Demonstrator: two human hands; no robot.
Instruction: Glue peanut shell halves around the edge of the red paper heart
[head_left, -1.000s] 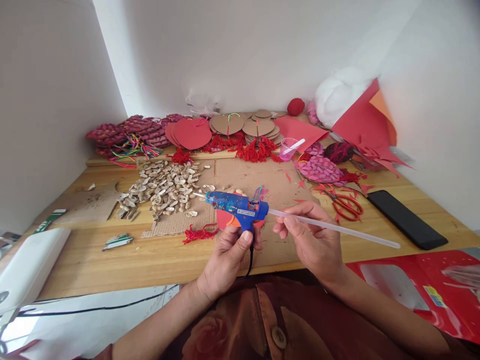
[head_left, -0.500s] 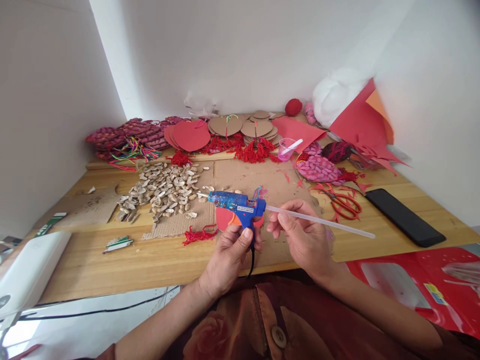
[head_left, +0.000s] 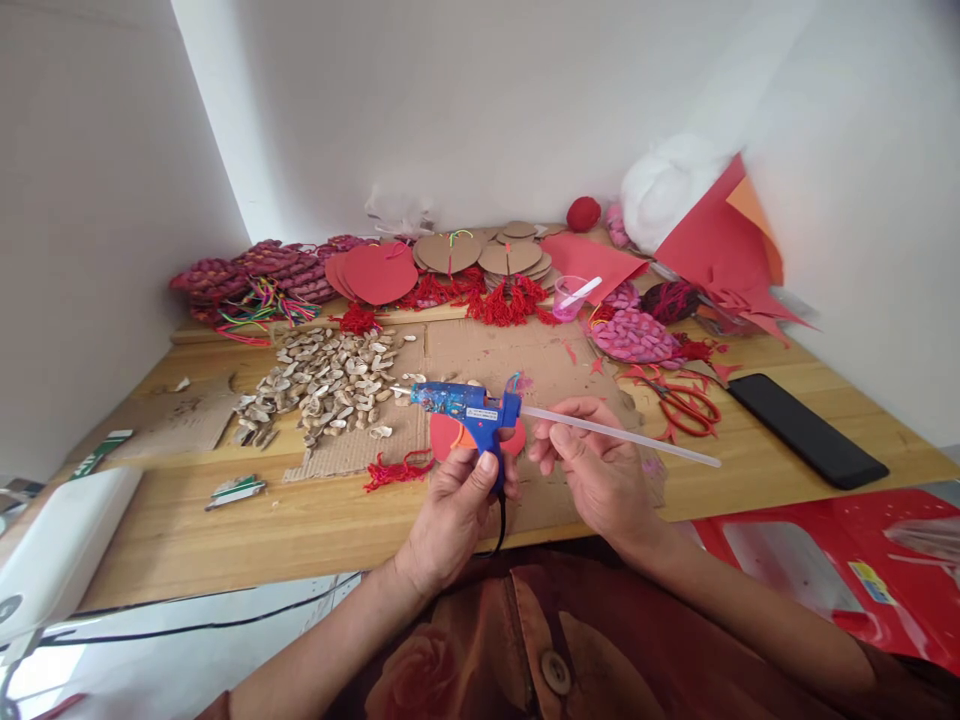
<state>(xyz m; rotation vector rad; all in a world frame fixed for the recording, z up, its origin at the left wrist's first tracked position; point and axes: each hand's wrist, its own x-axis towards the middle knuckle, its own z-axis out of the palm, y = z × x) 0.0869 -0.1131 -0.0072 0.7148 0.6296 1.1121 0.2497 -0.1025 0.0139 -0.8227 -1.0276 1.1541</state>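
Note:
My left hand [head_left: 459, 510] is wrapped round the handle of a blue glue gun [head_left: 469, 408], its nozzle pointing left. A long translucent glue stick [head_left: 637, 438] sits in the back of the gun, slanting down to the right. The fingers of my right hand [head_left: 600, 465] pinch that stick a little behind the gun. Below the gun lies a red paper shape [head_left: 444, 432], partly hidden by the gun and my left hand, with a red tassel [head_left: 401, 470] beside it. To the left, many peanut shells [head_left: 330, 385] are heaped on corrugated cardboard [head_left: 337, 458].
Scissors [head_left: 690, 410] and a black phone [head_left: 808, 430] lie at the right. Along the back are red paper discs [head_left: 382, 272], cardboard discs [head_left: 450, 252], a plastic cup [head_left: 568, 300] and knitted pieces [head_left: 637, 335]. A white box-shaped device [head_left: 71, 535] stands front left, a red stool [head_left: 810, 560] front right.
The glue stick has slid further into the gun, so less of it sticks out behind. My right hand stays on it, and the gun has shifted slightly left.

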